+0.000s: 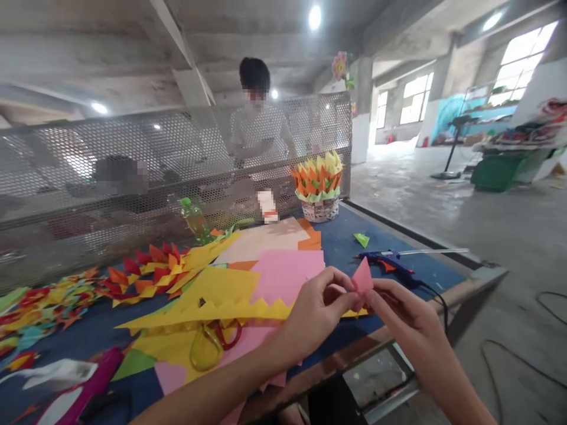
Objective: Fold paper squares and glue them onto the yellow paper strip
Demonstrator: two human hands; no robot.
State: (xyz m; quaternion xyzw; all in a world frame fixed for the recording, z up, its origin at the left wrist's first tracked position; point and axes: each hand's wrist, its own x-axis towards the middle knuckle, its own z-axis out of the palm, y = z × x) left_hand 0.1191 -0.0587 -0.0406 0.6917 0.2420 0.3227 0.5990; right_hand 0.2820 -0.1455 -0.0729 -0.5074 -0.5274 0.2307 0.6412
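A small folded piece of pink paper (364, 276), pointed at the top, is pinched between my two hands above the table's front edge. My left hand (321, 304) grips its left side with thumb and forefinger. On the other side, my right hand (405, 313) holds the lower right corner with closed fingertips. Just behind my hands lies a blue glue gun (392, 264) with a stick in it. To the left, yellow paper with a zigzag edge (239, 311) lies over pink sheets (287, 274), with scissors (207, 348) partly under it.
A basket with layered paper points (321, 206) stands at the back. A green-capped bottle (195, 221), a ring of red and orange folded paper (150, 271) and a magenta tool (86, 389) are leftward. A person (259, 130) stands behind the perforated screen (186, 141). The glue gun's cord (444, 307) crosses the edge.
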